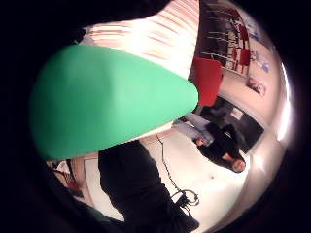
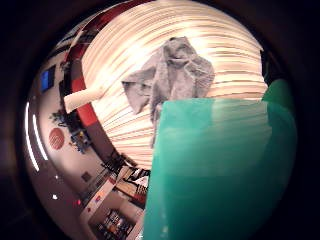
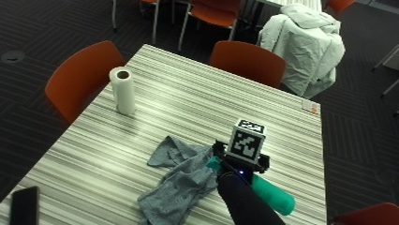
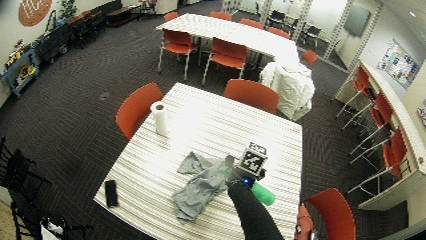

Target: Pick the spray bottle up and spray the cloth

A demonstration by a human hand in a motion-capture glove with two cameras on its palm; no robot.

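Striped in pale and dark lines, the desk [image 3: 187, 98] stands in a room of dark carpet with orange chairs [image 3: 78, 77] drawn up at its sides. On it, near the person's edge, lies a crumpled grey cloth [image 3: 181, 180], spread in loose folds. Just beside the cloth, on its right, is the green spray bottle [image 3: 274, 197], its body angled away from the cloth and its top end at the cloth's edge. The gloved right hand [image 3: 240, 161] sits over the bottle's upper part, the dark sleeve [image 3: 243, 201] reaching in from the near edge. Both palm views are largely filled by the green bottle, so it is close against the palm, and the thumb-side view looks past it to the cloth on the striped surface. Whether the fingers of the hands are curled round the bottle I cannot tell. 1 roll of paper towel [image 3: 122, 90] stands upright well apart, toward the far left corner, and 1 dark phone [image 3: 24, 205] lies at the near left edge. A pale jacket [image 3: 305, 42] hangs over a chair beyond the desk.
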